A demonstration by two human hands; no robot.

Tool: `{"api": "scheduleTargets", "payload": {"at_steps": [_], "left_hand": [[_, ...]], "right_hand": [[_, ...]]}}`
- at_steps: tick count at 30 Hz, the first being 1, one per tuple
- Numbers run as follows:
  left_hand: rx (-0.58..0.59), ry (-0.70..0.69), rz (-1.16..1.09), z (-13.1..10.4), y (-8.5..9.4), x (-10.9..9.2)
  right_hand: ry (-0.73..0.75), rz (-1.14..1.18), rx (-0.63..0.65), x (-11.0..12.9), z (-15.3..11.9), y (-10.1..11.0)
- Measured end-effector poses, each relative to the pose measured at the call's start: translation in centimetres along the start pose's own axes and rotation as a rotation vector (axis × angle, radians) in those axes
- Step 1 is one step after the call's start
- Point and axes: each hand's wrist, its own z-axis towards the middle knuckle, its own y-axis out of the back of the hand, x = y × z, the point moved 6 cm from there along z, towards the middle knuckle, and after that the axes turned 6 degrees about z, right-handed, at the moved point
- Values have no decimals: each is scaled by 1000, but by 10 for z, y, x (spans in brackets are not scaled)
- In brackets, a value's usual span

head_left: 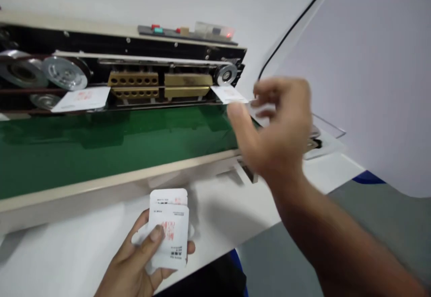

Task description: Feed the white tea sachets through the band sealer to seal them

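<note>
My left hand holds a small stack of white sachets with red and black print, thumb on top, below the machine's front edge. At the right end of the machine, my right hand has its thumb and fingers apart, with nothing between them. Just left of its thumb, a white sachet lies in the machine's sealing line. Another sachet sticks out of the line farther left, under the metal wheels.
The sealing machine spans the back, with brass blocks, wheels and a green belt. A black cable hangs at the right. Metal parts lie on the white table beyond my right hand.
</note>
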Motion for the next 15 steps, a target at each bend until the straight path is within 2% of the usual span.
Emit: {"api": "scheduleTargets", "payload": {"at_steps": [2, 3, 5, 7, 10, 15], "left_hand": [[56, -13, -36, 3, 0, 0], [70, -21, -52, 5, 1, 0], [55, -33, -70, 6, 4, 1], [30, -39, -90, 6, 4, 0], [14, -58, -122, 3, 0, -3], [-48, -94, -123, 3, 0, -7]], "right_hand": [[165, 119, 170, 33, -59, -6], [144, 197, 265, 41, -88, -13], [-18, 342, 381, 41, -137, -28], [-262, 439, 434, 29, -168, -43], [-487, 526, 506, 13, -182, -55], [-578, 463, 793, 1, -178, -51]]}}
